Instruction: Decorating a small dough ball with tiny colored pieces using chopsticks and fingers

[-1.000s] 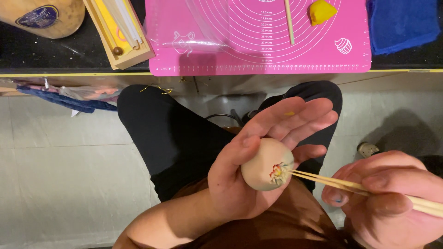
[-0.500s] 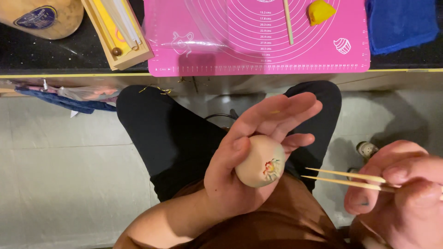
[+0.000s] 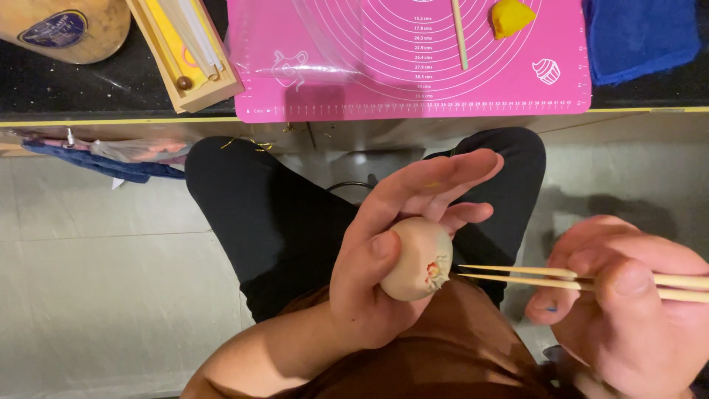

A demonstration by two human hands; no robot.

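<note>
The beige dough ball (image 3: 415, 258) sits in my left hand (image 3: 391, 251), thumb pressed on top, fingers stretched flat behind it, above my lap. My right hand (image 3: 628, 310) pinches two wooden sticks (image 3: 517, 275), tips just beside the ball's coloured spot. Beyond lies the pink mat (image 3: 413, 89) on the worktop (image 3: 88, 89).

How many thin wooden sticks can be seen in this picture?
3. Two wooden sticks are held in the right hand, tips beside the dough ball. One single stick lies on the pink mat.
</note>
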